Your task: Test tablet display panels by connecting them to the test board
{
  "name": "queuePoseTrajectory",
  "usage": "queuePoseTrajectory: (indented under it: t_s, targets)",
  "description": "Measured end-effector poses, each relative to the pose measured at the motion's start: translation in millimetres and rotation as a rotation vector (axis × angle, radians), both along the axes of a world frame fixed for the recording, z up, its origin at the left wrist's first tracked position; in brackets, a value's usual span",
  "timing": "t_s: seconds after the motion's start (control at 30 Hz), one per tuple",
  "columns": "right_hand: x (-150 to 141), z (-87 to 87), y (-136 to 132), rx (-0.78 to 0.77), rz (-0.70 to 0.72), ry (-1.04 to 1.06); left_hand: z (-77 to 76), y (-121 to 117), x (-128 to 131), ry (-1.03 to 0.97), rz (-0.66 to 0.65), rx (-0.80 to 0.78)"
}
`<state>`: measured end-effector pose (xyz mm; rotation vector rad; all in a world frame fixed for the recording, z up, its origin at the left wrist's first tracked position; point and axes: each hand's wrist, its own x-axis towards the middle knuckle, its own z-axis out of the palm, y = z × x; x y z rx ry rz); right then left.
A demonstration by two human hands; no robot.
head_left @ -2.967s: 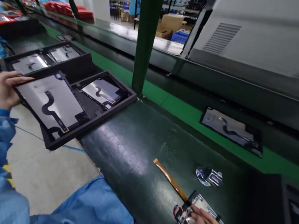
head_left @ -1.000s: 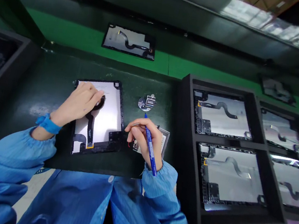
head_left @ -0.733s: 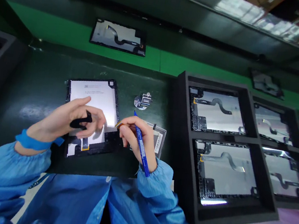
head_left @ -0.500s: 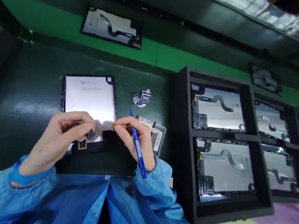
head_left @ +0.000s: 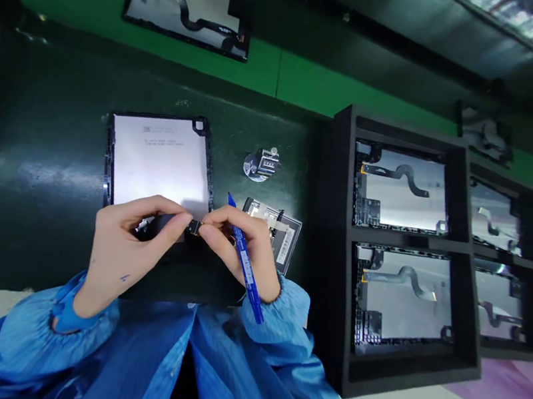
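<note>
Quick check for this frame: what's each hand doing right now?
Left hand: closed, pinching a small black connector.
Right hand: closed, pinching the same connector, with a blue pen tucked in its grip.

A tablet panel (head_left: 158, 162) lies flat on a dark green mat (head_left: 37, 143), its silvery-white back facing up, with small printed lines and a code near the top edge, a thin black frame and a notched corner. Its black flex cable (head_left: 194, 227) is hidden for most of its length, and only a small dark end shows, pinched upright between the left hand (head_left: 130, 245) and right hand (head_left: 239, 242) just above the panel's lower edge. A blue marker pen (head_left: 244, 267) lies tucked in the right hand, tip pointing away.
</note>
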<state>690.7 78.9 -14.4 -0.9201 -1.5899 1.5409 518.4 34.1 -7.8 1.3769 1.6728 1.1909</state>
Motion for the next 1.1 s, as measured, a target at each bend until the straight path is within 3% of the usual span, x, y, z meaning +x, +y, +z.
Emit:
queuePoseTrajectory:
  t_s: [0.4, 1.1]
  targets:
    - [1.7, 0.8, 1.2, 0.007, 0.014, -0.016, 0.9, -3.1, 1.2, 0.079, 0.055, 0.061]
    - [2.0, -1.6, 0.7, -0.007, 0.02, -0.08, 4.3, -3.0, 9.9, 0.186, 0.001, 0.065]
